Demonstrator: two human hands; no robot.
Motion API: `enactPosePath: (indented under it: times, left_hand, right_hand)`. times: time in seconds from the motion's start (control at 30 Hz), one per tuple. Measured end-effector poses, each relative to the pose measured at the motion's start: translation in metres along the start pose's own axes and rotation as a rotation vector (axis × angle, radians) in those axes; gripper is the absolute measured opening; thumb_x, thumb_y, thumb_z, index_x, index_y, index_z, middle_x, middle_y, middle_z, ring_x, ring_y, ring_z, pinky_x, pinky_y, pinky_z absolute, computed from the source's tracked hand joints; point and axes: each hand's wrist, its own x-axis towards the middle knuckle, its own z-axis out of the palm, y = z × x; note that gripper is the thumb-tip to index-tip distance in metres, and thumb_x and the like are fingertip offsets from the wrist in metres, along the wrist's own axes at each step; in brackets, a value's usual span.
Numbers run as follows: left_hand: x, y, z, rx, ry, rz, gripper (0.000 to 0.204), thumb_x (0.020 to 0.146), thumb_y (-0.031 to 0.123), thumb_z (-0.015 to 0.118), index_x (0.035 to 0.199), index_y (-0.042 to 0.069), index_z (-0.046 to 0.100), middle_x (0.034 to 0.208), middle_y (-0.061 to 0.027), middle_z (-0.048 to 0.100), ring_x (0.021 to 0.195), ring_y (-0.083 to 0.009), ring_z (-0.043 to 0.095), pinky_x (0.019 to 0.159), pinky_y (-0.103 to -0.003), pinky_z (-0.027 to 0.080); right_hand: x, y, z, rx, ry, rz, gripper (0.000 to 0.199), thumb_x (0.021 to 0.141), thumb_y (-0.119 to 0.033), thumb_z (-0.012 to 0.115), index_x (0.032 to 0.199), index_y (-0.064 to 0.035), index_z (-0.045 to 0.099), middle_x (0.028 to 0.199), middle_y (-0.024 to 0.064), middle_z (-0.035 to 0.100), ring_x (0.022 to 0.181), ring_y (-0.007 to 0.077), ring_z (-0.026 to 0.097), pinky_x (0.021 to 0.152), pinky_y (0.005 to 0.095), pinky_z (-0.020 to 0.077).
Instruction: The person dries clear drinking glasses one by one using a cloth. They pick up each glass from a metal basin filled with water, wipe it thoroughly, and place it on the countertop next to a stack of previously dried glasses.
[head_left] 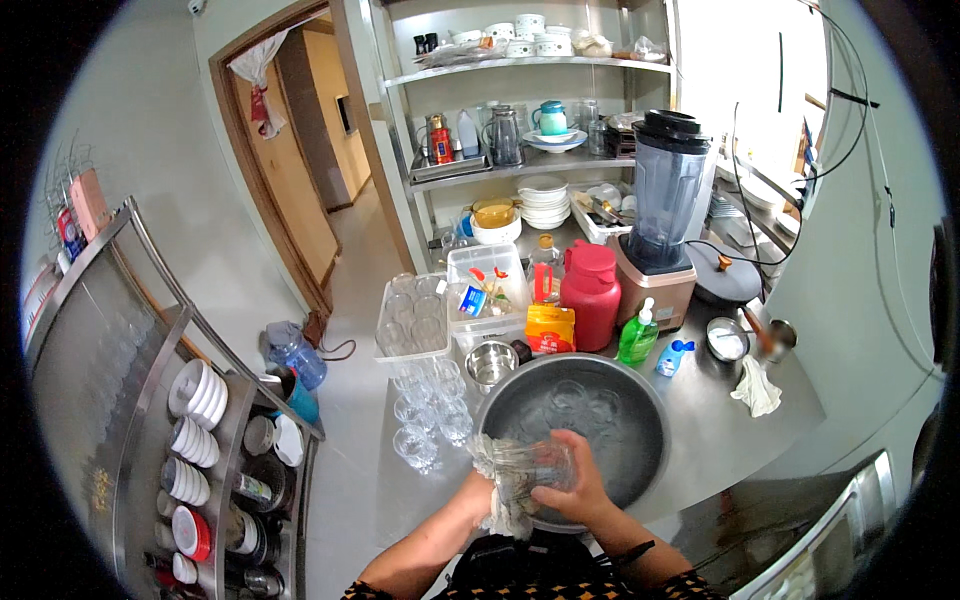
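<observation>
Two hands meet at the basin's (600, 400) six o'clock rim. Right hand (572, 487) wraps its grip around a clear glass (535, 470); left hand (482, 497) bunches a cloth (500, 490) against the glass's nine o'clock side. Upturned glasses (425, 415) stand on the worktop (720, 430) at the basin's nine o'clock.

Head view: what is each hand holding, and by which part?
The right hand grips a clear glass around its side, over the metal basin. The left hand holds a bunched cloth against the glass.
</observation>
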Motion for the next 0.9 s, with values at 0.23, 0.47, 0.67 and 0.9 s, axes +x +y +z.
enactPosePath:
  times: [0.23, 0.47, 0.67, 0.9]
  left_hand:
    - [0.003, 0.013, -0.015, 0.69, 0.11, 0.46, 0.021, 0.076, 0.011, 0.056, 0.095, 0.003, 0.055, 0.091, -0.0078, 0.058, 0.082, -0.017, 0.054, 0.07, -0.03, 0.045]
    - [-0.002, 0.009, 0.006, -0.523, 0.038, -0.132, 0.011, 0.078, 0.006, 0.053, 0.087, 0.002, 0.057, 0.086, -0.0055, 0.058, 0.079, -0.0134, 0.053, 0.068, -0.028, 0.044]
    - [0.006, -0.011, -0.007, 0.234, 0.093, 0.345, 0.013, 0.078, 0.005, 0.055, 0.091, 0.002, 0.053, 0.086, -0.0048, 0.055, 0.078, -0.0143, 0.051, 0.067, -0.028, 0.044]
    - [0.003, -0.007, -0.01, 0.433, 0.165, 0.463, 0.015, 0.073, 0.005, 0.058, 0.086, 0.0, 0.055, 0.086, -0.0085, 0.057, 0.079, -0.0145, 0.053, 0.068, -0.028, 0.044]
  right_hand:
    - [0.009, -0.019, -0.002, 0.282, -0.056, 0.348, 0.069, 0.065, -0.016, 0.067, 0.122, -0.0044, 0.031, 0.113, 0.0116, 0.045, 0.099, 0.0194, 0.046, 0.085, 0.0334, 0.0383]
    - [0.01, 0.001, -0.013, -0.26, -0.081, -0.397, 0.067, 0.06, -0.014, 0.068, 0.118, -0.0036, 0.037, 0.112, 0.0135, 0.043, 0.098, 0.0218, 0.047, 0.082, 0.0327, 0.0407]
    - [0.002, -0.011, -0.004, 0.193, -0.055, 0.217, 0.054, 0.067, -0.013, 0.059, 0.116, -0.0024, 0.039, 0.11, 0.0108, 0.044, 0.092, 0.0174, 0.047, 0.074, 0.0294, 0.0429]
    - [0.003, -0.019, -0.004, 0.281, -0.044, 0.351, 0.063, 0.071, -0.023, 0.057, 0.126, -0.0083, 0.029, 0.114, 0.0097, 0.044, 0.096, 0.0197, 0.047, 0.08, 0.033, 0.0414]
